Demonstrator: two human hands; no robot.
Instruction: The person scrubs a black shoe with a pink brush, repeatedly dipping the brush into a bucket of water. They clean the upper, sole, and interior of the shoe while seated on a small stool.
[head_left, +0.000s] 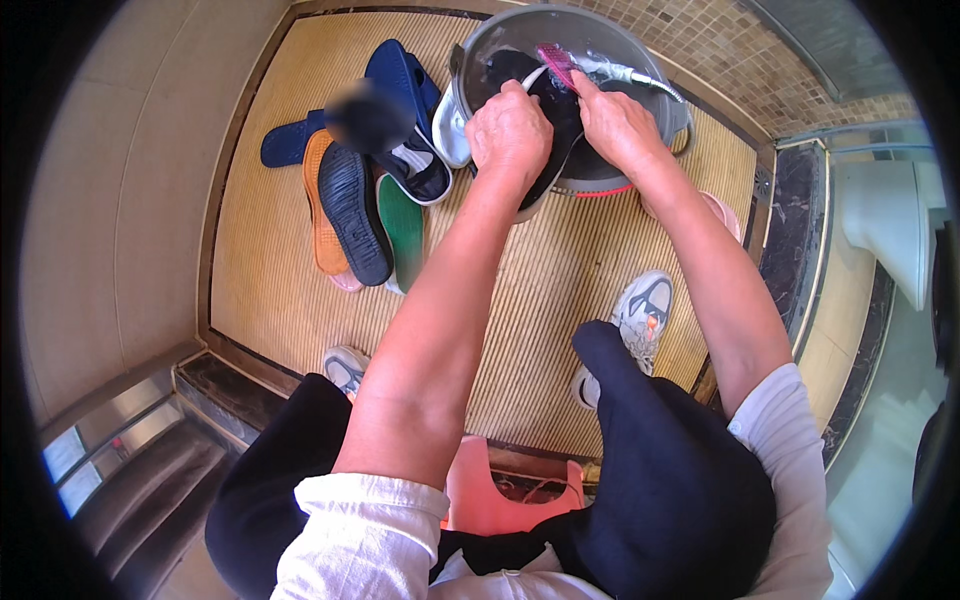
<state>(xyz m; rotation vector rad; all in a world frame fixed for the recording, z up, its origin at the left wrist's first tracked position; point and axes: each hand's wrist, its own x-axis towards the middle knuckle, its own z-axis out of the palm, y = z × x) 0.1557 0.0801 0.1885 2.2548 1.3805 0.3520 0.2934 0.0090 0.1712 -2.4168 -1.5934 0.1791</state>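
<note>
A grey plastic bucket (664, 112) stands at the top of the head view. At its near rim my left hand (514, 131) grips a dark shoe (559, 139) with a pale edge, tilted over the rim. My right hand (619, 124) holds a pink scrubbing brush (557, 64), its bristle side against or just above the shoe's far part. Behind the brush a shower head (611, 69) on a metal hose sprays into the bucket. More dark items lie inside; their kind is hard to tell. Part of the shoe is hidden behind my left hand.
Left of the bucket lie blue slippers (397, 75), a black-and-white shoe (420, 165), a white shoe (450, 131), and orange (322, 217), black (352, 217) and green (403, 232) soles. A pink stool (487, 506) is beneath me. A tiled wall (720, 52) rises behind the bucket.
</note>
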